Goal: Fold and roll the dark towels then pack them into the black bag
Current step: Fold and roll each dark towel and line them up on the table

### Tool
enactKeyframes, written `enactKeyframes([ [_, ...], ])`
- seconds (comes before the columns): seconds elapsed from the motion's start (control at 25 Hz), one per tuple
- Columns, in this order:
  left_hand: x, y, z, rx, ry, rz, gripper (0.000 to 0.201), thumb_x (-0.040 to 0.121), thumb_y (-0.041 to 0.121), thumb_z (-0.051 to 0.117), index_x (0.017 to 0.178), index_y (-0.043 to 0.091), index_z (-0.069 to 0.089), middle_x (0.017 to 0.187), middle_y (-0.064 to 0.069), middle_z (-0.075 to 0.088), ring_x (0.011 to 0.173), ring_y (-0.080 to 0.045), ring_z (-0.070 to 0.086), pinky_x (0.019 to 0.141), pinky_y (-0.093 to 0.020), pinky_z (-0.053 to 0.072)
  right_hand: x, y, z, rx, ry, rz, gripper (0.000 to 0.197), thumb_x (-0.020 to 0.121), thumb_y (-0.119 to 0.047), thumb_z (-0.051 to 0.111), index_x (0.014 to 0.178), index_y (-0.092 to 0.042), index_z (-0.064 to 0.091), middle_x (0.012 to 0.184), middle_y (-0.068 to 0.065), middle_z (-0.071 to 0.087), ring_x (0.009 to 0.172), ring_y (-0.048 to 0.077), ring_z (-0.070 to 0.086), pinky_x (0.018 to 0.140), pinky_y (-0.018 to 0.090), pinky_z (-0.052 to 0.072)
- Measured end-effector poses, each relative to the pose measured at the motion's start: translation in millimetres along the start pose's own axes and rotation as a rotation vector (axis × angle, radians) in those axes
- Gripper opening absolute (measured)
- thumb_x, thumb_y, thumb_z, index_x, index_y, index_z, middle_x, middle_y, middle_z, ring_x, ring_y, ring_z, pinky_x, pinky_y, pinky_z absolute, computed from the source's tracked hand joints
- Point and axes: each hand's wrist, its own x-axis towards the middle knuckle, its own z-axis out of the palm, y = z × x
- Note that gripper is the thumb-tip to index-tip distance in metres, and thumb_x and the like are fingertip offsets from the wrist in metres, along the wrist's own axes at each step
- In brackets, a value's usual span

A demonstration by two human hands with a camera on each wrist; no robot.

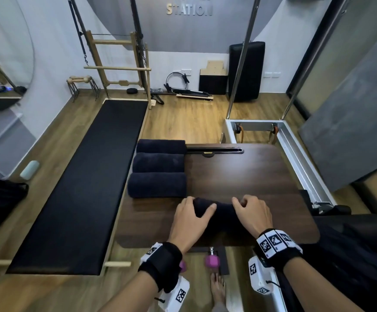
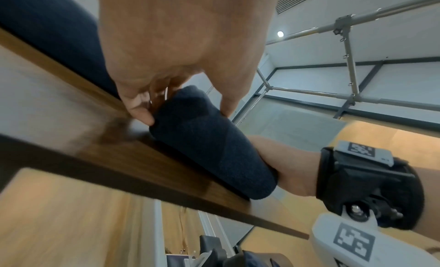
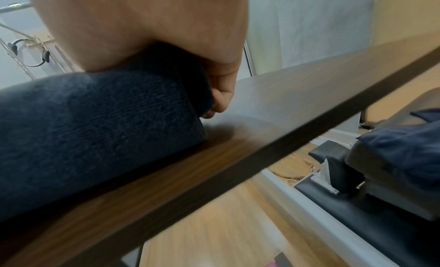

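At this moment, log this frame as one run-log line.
stage: rolling | left hand: grips towel | right hand: grips towel | rolled towels: three on table

A long black padded mat [image 1: 77, 188] lies on the wooden floor [image 1: 189, 118] left of the dark wood counter [image 1: 250, 176]. Pink dumbbells [image 1: 211, 261] sit beneath the counter's near edge.

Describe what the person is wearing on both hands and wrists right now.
Both forearms are bare, with no sleeves or gloves. The left hand and right hand each have a black padded wrist strap carrying white blocks printed with black square-code markers. A white camera housing, also marked, hangs under each wrist with a thin black cord.
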Motion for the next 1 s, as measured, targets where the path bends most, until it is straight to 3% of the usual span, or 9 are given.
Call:
enactKeyframes([
  [0.08, -16, -21, -21, 0.002, 0.029, 0.011, 0.054, 0.083, 0.080, 0.059, 0.115, 0.037, 0.050, 0.120, 0.016, 0.055, 0.113, -0.004, 0.051, 0.095, -0.026, 0.043, -19, -20, 14, 0.038, 0.010, -0.004, 0.044, 0.092, -0.057, 0.058, 0.071, -0.018, 0.056, 0.073, 0.004, 0.065, 0.079, 0.035, 0.064, 0.073, 0.039, 0.052],
  [0.24, -31, -56, -63, -0.078, 0.208, -0.019, 0.055, 0.089, 0.069, 0.065, 0.125, 0.029, 0.058, 0.121, 0.010, 0.059, 0.112, -0.009, 0.057, 0.095, -0.028, 0.045, -42, -62, 49, 0.213, 0.039, -0.078, 0.038, 0.090, -0.055, 0.070, 0.078, -0.020, 0.062, 0.078, -0.006, 0.067, 0.079, 0.021, 0.061, 0.072, 0.033, 0.045],
  [0.4, -28, -71, -102, -0.152, 0.335, -0.091, 0.055, 0.092, 0.060, 0.069, 0.133, 0.024, 0.059, 0.122, 0.008, 0.063, 0.114, -0.014, 0.061, 0.094, -0.035, 0.050, -49, -87, 71, 0.629, -0.072, -0.073, 0.030, 0.088, -0.038, 0.080, 0.110, -0.021, 0.069, 0.108, -0.002, 0.071, 0.106, 0.014, 0.066, 0.095, 0.034, 0.055],
  [0.52, -23, -76, -119, -0.304, 0.335, -0.097, 0.055, 0.090, 0.055, 0.076, 0.133, 0.024, 0.060, 0.124, 0.007, 0.067, 0.115, -0.013, 0.064, 0.098, -0.039, 0.056, -55, -92, 80, 0.811, -0.072, -0.028, 0.046, 0.087, -0.021, 0.084, 0.129, -0.013, 0.066, 0.120, -0.001, 0.070, 0.112, 0.010, 0.066, 0.093, 0.022, 0.055],
  [0.64, -19, -79, -125, -0.347, 0.391, -0.087, 0.044, 0.090, 0.049, 0.079, 0.123, 0.024, 0.062, 0.119, 0.005, 0.068, 0.112, -0.014, 0.065, 0.099, -0.040, 0.057, -61, -94, 87, 0.856, 0.005, 0.026, 0.038, 0.085, -0.023, 0.086, 0.119, -0.011, 0.073, 0.109, -0.003, 0.075, 0.106, 0.012, 0.071, 0.083, 0.016, 0.055],
  [0.76, -17, -77, -127, -0.362, 0.413, -0.109, 0.035, 0.094, 0.047, 0.074, 0.117, 0.024, 0.062, 0.115, 0.005, 0.068, 0.109, -0.013, 0.065, 0.099, -0.041, 0.057, -68, -102, 98, 0.701, 0.051, 0.003, 0.022, 0.095, -0.036, 0.074, 0.102, -0.016, 0.081, 0.102, -0.007, 0.076, 0.103, 0.011, 0.069, 0.095, 0.033, 0.057],
  [0.88, -14, -74, -130, -0.361, 0.414, -0.151, 0.032, 0.101, 0.053, 0.062, 0.112, 0.023, 0.063, 0.110, 0.002, 0.069, 0.106, -0.016, 0.064, 0.094, -0.038, 0.055, -66, -109, 107, 0.548, 0.047, 0.019, 0.039, 0.100, -0.048, 0.062, 0.074, -0.019, 0.066, 0.096, 0.002, 0.056, 0.096, 0.017, 0.055, 0.090, 0.031, 0.045],
  [0.92, -13, -73, -132, -0.346, 0.424, -0.155, 0.033, 0.102, 0.053, 0.059, 0.106, 0.021, 0.064, 0.105, 0.000, 0.070, 0.103, -0.018, 0.064, 0.089, -0.036, 0.053, -65, -111, 108, 0.553, 0.039, 0.049, 0.043, 0.099, -0.052, 0.061, 0.077, -0.016, 0.069, 0.100, 0.002, 0.056, 0.098, 0.018, 0.055, 0.091, 0.030, 0.044],
  [1.0, -10, -75, -135, -0.316, 0.449, -0.156, 0.034, 0.103, 0.050, 0.059, 0.093, 0.018, 0.065, 0.093, -0.002, 0.069, 0.094, -0.020, 0.064, 0.082, -0.034, 0.051, -61, -110, 108, 0.602, 0.008, 0.098, 0.050, 0.097, -0.058, 0.061, 0.105, -0.013, 0.081, 0.112, 0.002, 0.066, 0.108, 0.018, 0.061, 0.100, 0.033, 0.049],
])
